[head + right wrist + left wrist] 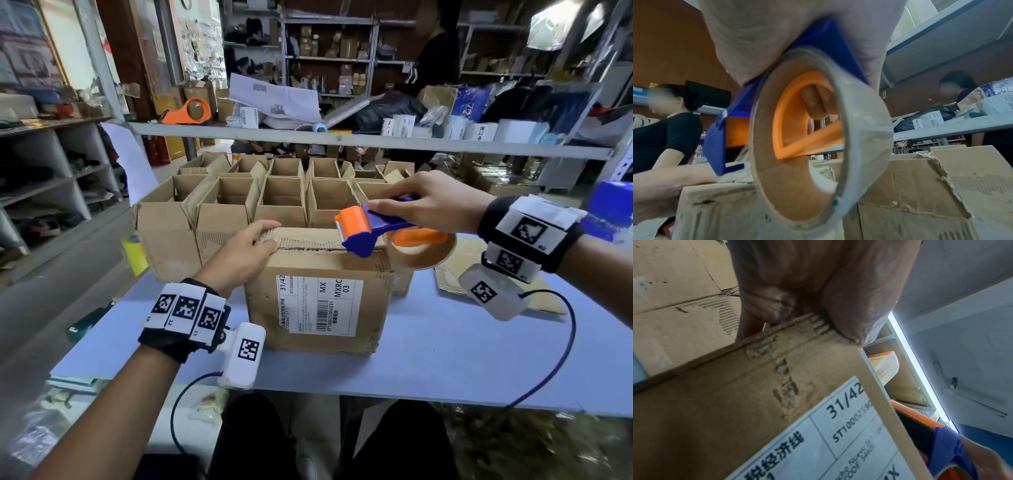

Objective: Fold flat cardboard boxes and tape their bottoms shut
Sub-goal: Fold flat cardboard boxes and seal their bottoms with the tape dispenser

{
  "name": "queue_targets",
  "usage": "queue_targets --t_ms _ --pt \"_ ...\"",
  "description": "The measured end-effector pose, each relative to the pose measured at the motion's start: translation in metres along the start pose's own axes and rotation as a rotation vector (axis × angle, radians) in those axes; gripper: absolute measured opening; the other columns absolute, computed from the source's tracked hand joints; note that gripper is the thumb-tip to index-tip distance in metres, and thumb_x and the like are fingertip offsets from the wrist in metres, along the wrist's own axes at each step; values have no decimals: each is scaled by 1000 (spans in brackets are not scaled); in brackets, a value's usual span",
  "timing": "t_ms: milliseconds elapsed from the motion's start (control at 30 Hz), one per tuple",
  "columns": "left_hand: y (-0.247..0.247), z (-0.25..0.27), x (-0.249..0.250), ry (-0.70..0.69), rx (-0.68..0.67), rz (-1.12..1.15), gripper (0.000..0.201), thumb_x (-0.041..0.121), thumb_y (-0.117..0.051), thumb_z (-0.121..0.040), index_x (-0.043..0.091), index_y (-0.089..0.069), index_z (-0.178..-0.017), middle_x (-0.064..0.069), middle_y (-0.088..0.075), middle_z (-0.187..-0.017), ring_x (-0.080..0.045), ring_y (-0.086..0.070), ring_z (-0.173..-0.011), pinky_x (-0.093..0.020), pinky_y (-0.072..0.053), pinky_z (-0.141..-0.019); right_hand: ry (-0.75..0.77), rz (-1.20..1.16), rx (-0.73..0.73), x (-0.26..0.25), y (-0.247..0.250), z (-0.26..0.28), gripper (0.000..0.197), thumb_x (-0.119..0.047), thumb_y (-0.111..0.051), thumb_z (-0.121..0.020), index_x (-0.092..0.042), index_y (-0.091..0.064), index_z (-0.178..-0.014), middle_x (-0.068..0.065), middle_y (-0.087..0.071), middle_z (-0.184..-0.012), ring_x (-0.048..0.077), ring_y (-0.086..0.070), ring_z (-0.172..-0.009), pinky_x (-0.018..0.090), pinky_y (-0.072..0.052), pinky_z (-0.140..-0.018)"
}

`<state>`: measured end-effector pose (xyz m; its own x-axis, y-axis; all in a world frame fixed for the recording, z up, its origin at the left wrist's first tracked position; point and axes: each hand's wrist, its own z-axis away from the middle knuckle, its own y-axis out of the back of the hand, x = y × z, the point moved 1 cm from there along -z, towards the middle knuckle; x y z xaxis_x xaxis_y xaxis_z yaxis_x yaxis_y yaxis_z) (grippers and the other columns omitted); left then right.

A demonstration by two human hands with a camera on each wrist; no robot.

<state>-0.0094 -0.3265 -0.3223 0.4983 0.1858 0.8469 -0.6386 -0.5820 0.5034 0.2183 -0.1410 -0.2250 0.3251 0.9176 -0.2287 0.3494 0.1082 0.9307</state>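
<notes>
A brown cardboard box with a white shipping label stands on the blue table, its folded flaps facing up. My left hand grips the box's top left corner, fingers over the flaps and thumb on the front edge. My right hand holds a blue and orange tape dispenser by its handle, fingers curled through the orange frame. The dispenser's front end rests on the box top near the right side. Its tape roll hangs just off the box's right edge.
Rows of open, folded boxes stand close behind the box. Flat cardboard lies to the right. A grey shelf rail crosses above, with another orange dispenser on it. A person stands beyond it.
</notes>
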Motion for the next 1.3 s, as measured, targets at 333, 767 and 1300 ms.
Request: queue_targets --t_ms 333,767,1300 --pt "-1 1 1 5 -9 18 31 28 -52 -102 32 -58 -132 19 -62 -101 -8 -66 -87 -26 -47 -66 17 14 -10 5 6 -1 53 -66 -51 -93 -19 -76 -94 1 -71 -79 15 -59 -71 27 -43 -60" --pt "-1 0 0 -1 10 -14 32 26 -51 -102 32 -58 -133 17 -60 -102 -16 -64 -99 -36 -52 -85 -113 102 17 58 49 40 45 -74 -48 -85 -35 -69 -74 -10 -63 -65 11 -55 -61 34 -41 -60" --pt "-7 -1 -1 -20 3 22 32 28 -53 -102 31 -59 -133 18 -61 -101 -7 -64 -89 -26 -46 -68 -124 102 -31 97 43 85 32 -64 -53 -90 -40 -70 -78 -14 -68 -71 14 -63 -69 35 -49 -64"
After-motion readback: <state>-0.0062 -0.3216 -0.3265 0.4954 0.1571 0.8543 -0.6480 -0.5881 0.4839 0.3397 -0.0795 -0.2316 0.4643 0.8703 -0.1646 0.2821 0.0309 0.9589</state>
